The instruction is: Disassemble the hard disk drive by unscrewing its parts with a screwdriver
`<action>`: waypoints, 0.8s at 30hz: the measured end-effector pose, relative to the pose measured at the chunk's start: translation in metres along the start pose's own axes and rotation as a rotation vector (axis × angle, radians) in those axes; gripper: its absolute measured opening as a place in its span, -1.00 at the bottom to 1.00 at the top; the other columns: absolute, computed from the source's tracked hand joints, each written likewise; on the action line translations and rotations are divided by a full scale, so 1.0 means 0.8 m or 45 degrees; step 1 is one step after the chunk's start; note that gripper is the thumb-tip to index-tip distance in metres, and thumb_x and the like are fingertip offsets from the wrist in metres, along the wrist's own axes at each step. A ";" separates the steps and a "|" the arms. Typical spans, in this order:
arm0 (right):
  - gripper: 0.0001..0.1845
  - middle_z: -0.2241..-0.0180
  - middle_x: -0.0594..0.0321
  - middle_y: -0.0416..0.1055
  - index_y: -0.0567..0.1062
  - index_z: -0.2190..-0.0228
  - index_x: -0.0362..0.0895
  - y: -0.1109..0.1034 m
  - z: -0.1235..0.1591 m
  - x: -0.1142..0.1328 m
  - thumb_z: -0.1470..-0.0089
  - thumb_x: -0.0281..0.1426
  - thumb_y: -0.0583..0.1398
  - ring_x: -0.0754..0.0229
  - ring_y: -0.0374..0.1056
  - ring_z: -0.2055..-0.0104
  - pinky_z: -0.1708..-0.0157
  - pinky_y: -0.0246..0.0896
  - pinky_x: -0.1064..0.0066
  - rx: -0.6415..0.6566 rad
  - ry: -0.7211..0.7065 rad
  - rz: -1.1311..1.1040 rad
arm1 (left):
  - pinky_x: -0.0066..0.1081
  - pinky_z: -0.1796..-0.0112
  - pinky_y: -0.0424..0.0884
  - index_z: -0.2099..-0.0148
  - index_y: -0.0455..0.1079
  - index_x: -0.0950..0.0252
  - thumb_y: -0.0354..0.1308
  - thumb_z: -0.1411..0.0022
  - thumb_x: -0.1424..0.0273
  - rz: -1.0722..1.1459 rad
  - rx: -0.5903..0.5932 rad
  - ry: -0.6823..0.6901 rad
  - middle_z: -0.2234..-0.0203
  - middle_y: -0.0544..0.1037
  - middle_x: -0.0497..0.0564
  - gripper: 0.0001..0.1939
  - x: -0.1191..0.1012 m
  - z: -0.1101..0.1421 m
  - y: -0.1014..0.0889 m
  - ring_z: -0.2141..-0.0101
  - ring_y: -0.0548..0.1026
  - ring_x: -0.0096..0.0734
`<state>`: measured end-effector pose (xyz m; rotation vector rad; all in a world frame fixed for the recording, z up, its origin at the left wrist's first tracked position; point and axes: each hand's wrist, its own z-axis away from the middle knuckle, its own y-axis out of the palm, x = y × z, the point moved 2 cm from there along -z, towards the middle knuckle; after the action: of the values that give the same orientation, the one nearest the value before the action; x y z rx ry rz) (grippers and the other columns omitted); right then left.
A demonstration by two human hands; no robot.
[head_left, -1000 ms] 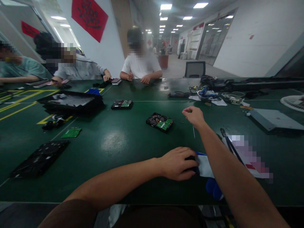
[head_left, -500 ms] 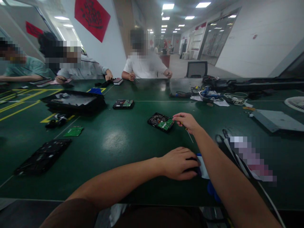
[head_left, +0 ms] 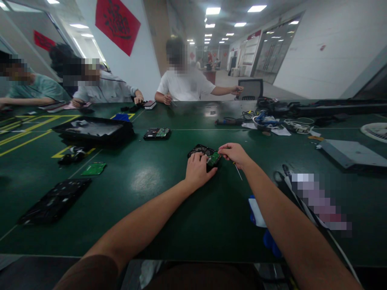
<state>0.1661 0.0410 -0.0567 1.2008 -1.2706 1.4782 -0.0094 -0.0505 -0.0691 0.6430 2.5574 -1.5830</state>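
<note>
While my left hand (head_left: 198, 171) lies spread over the hard drive (head_left: 199, 148), fingers draped across its near part and thumb apart, my right hand (head_left: 234, 155) is curled closed around a slim screwdriver (head_left: 238, 172), its shaft pointing back toward me; whether my fingertips pinch anything else, I can't tell. In this head view the drive sits ahead of me on the green table (head_left: 151, 229). If my left hand bears down unevenly, I think the drive could skid on that smooth, glossy top; if my right fingertips slip, they could scrape the circuit board (head_left: 214, 158) on it. Left lies a black tray (head_left: 121, 137); beyond the table sits a co-worker (head_left: 184, 86), and a red poster (head_left: 116, 30) hangs in the long, lit office.
</note>
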 end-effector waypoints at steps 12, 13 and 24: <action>-0.88 0.28 0.22 0.56 0.59 0.27 -0.12 0.013 -0.009 0.015 -0.10 -0.41 0.27 0.23 0.45 0.31 0.14 0.29 0.43 -0.108 -0.253 0.984 | -0.09 0.03 0.27 -0.03 0.49 0.24 0.13 -0.33 0.24 -0.188 0.129 0.241 0.03 0.49 0.17 -0.69 -0.003 0.000 -0.004 0.00 0.36 -0.04; -0.88 0.28 0.22 0.56 0.59 0.27 -0.12 0.013 -0.008 0.015 -0.11 -0.40 0.26 0.22 0.45 0.29 0.13 0.29 0.42 -0.105 -0.264 1.009 | -0.09 0.03 0.28 -0.04 0.49 0.25 0.13 -0.33 0.26 -0.190 0.146 0.274 0.03 0.50 0.17 -0.70 0.003 0.001 -0.007 0.00 0.38 -0.04; -0.92 0.22 0.25 0.58 0.63 0.33 -0.08 0.052 -0.005 0.033 -0.10 -0.39 0.30 0.20 0.44 0.18 0.20 0.26 0.44 0.255 -0.462 1.103 | -0.10 -0.07 0.33 -0.19 0.43 0.15 0.05 -0.36 0.51 0.136 0.187 0.579 -0.12 0.50 0.07 -0.59 0.106 0.030 -0.034 -0.14 0.40 -0.17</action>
<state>0.1202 0.0391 -0.0391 1.1255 -2.0991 2.0867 -0.1006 -0.0548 -0.0805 1.2644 2.6512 -1.7688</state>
